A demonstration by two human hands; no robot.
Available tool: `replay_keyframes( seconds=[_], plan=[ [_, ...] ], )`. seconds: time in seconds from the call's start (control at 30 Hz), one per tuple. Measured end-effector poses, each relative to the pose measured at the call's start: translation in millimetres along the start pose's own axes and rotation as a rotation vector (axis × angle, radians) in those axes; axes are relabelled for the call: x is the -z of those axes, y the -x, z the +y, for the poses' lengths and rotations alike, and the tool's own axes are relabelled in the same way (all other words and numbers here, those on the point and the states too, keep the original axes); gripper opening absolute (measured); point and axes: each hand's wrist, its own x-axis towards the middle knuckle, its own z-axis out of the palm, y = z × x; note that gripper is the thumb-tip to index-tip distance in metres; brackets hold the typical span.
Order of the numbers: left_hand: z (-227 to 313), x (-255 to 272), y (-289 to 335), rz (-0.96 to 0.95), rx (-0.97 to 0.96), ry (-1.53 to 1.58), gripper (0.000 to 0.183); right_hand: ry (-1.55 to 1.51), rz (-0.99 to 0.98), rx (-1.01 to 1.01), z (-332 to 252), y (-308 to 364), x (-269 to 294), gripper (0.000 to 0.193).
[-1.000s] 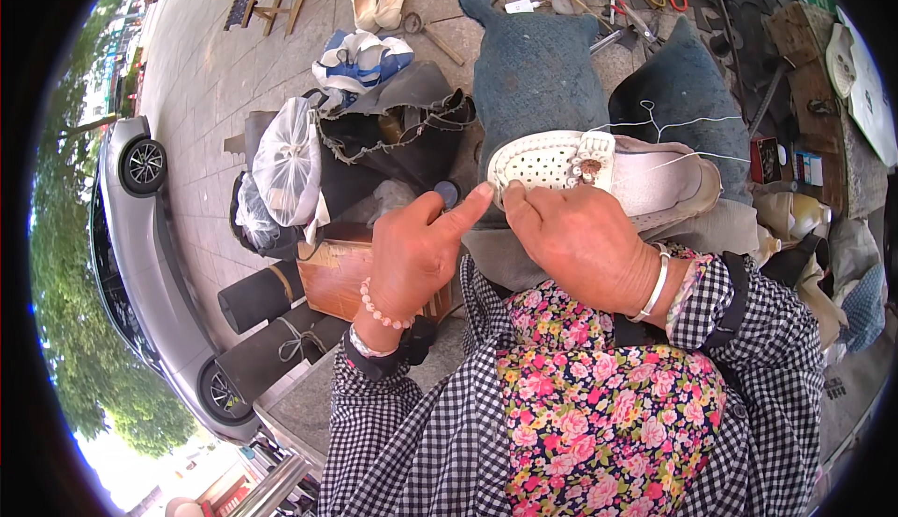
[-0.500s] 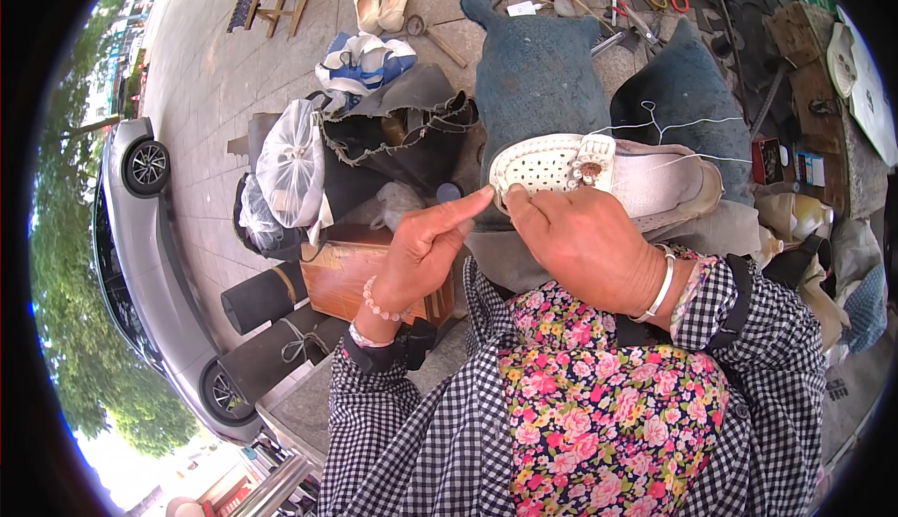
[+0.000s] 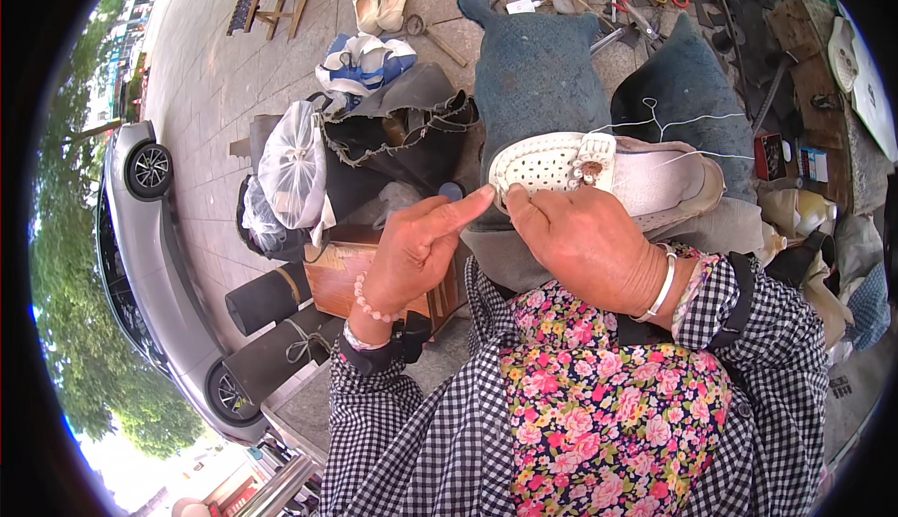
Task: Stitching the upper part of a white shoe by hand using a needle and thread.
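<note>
A white perforated loafer [image 3: 543,164] lies sideways, toe to the left, with a decorated strap and pale insole. My right hand [image 3: 585,236] is closed at its near edge by the toe, thumb and forefinger pressed together there; the other fingertips are hidden. My left hand [image 3: 416,246] has its forefinger stretched to the toe's tip and its other fingers curled in. Whatever those fingers hold, if anything, cannot be made out. White thread [image 3: 692,122] trails rightward from the loafer over a dark blue cushion-like piece [image 3: 687,78]. Another blue piece [image 3: 538,73] lies beyond the toe.
To the left stand a dark open bag [image 3: 402,129], a clear plastic bag [image 3: 292,166] and a wooden box [image 3: 341,279]. Blue-white shoes [image 3: 363,64] and cream shoes [image 3: 382,1] sit farther off. Scissors [image 3: 641,21] lie at the back. A silver car [image 3: 154,265] is parked far left.
Both hands keep almost the same place at the loafer's toe. The left hand's curled fingers and wrist have shifted very slightly; the loafer and thread have not visibly moved.
</note>
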Motion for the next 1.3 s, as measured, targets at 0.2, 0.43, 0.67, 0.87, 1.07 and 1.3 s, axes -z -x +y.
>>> replay_keyframes(
  seconds=[0.2,0.43,0.67,0.87,1.07,1.3],
  plan=[
    [11.7,-0.5,-2.1,0.03,-0.008,-0.261,0.055,0.042,0.119,0.054,2.4,-2.1,-6.5,0.034],
    [21.4,-5.5,-2.3,0.06,-0.015,-0.562,0.051,0.051,0.109,0.039,2.1,-4.8,-8.4,0.035],
    [5.1,-14.2,-0.8,0.111,0.074,0.112,0.049,0.009,0.027,0.019,2.8,-5.7,-9.3,0.041],
    [21.4,-11.7,-0.6,0.045,0.062,-0.564,0.049,-0.021,0.01,0.006,6.0,-7.1,-11.8,0.041],
    [0.0,-18.1,0.4,0.117,0.155,0.143,0.047,-0.01,-0.012,0.016,5.9,-8.3,-11.6,0.042],
    [21.0,-15.5,-6.1,0.027,0.029,-0.739,0.038,0.03,0.05,0.017,10.9,-11.6,-16.8,0.036]
  ],
)
